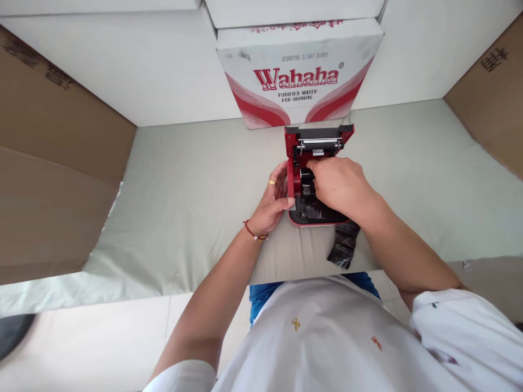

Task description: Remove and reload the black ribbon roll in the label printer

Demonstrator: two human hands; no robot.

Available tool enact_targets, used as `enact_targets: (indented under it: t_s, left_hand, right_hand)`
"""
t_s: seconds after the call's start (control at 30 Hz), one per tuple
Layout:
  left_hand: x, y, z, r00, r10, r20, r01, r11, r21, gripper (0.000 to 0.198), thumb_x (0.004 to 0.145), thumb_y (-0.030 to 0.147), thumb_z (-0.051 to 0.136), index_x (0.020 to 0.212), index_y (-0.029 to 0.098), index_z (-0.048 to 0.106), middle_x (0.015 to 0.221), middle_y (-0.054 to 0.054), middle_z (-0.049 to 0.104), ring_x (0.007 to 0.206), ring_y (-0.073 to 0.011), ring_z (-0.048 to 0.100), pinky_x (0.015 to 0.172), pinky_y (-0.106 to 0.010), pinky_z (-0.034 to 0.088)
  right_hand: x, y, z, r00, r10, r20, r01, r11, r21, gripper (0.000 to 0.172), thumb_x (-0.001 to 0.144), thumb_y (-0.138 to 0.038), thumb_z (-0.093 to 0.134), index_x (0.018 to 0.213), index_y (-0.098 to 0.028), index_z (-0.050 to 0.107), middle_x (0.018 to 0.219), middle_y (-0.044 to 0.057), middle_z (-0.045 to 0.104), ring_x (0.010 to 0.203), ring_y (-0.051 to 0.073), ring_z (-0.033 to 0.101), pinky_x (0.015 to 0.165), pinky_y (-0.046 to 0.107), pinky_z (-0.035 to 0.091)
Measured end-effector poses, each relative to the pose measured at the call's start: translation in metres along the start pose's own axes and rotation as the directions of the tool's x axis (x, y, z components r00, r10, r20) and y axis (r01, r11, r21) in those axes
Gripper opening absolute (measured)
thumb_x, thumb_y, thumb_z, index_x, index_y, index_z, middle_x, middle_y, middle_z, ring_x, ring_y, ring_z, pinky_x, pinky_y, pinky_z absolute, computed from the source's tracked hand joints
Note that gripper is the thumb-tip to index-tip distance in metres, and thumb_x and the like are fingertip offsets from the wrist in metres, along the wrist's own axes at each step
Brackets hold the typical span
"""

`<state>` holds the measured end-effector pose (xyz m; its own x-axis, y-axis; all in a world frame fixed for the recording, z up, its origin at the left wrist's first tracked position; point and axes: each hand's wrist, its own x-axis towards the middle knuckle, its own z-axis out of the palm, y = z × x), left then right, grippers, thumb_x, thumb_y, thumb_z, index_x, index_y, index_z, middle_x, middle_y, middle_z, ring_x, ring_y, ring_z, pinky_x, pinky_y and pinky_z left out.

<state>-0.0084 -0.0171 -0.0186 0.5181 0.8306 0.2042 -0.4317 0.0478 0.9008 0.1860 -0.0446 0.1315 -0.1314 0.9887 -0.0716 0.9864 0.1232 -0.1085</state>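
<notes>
Red device [297, 188] faces wearer [318, 332], long axis unclear; left grip [274, 198], half-curled, holds its side; right grip [341, 182] unclear.

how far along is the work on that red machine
Done: the red machine's lid is up. In hand: the left hand braces its side while the right hand reaches inside. Remaining, probably: tidying the dark film outside its front edge, then closing the lid.

The far red-and-white carton [300, 76] reads "Wahaha®", with "PURIFIED WATER FOR DRINKING" below and a code beginning "2026" above. The left box [61, 147] and right box [492, 92] bear dark, unclear characters.
</notes>
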Motion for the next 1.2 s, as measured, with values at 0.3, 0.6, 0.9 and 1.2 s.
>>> enact_targets:
  t_s: [0.3,0.6,0.9,1.2]
  left_hand:
    - [-0.001,0.005,0.003,1.000,0.005,-0.009,-0.005,1.000,-0.004,0.094,0.084,0.060,0.100,0.167,0.045,0.057,0.190,-0.003,0.045,0.182,-0.0383,0.036,0.150,-0.060,0.029]
    - [-0.020,0.011,0.020,0.940,0.231,-0.252,-0.123,0.916,0.381,0.069,0.102,0.068,0.079,0.162,0.041,0.058,0.178,-0.008,0.050,0.175,-0.0397,0.040,0.145,-0.064,0.032]
    - [-0.068,-0.009,0.034,0.722,0.657,0.218,-0.405,0.146,0.903,0.027,0.088,0.053,0.085,0.115,0.045,0.086,0.102,-0.007,0.075,0.122,-0.0388,0.066,0.124,-0.066,0.044]
    - [-0.059,-0.012,0.033,0.839,0.519,0.163,-0.377,0.338,0.862,0.027,0.087,0.039,0.088,0.113,0.048,0.090,0.094,-0.006,0.077,0.111,-0.0376,0.066,0.119,-0.070,0.041]
  right_hand:
    - [-0.032,0.022,0.004,0.951,-0.246,-0.187,0.290,0.918,0.269,0.036,0.113,-0.019,0.057,0.138,-0.020,0.083,0.145,0.015,0.085,0.122,0.034,0.082,0.102,0.049,0.065]
    - [-0.128,0.030,0.058,0.862,-0.276,-0.426,0.421,0.857,0.296,0.052,0.119,-0.031,0.064,0.171,-0.028,0.065,0.173,0.012,0.068,0.165,0.033,0.061,0.138,0.066,0.050]
    - [-0.130,0.027,0.063,0.870,-0.289,-0.400,0.417,0.863,0.285,0.050,0.120,-0.028,0.058,0.170,-0.025,0.066,0.172,0.014,0.068,0.167,0.031,0.059,0.143,0.065,0.041]
    - [-0.044,0.045,-0.014,0.860,-0.024,-0.510,0.191,0.941,0.278,0.056,0.122,-0.042,0.048,0.176,-0.032,0.059,0.181,0.010,0.060,0.176,0.035,0.045,0.141,0.064,0.042]
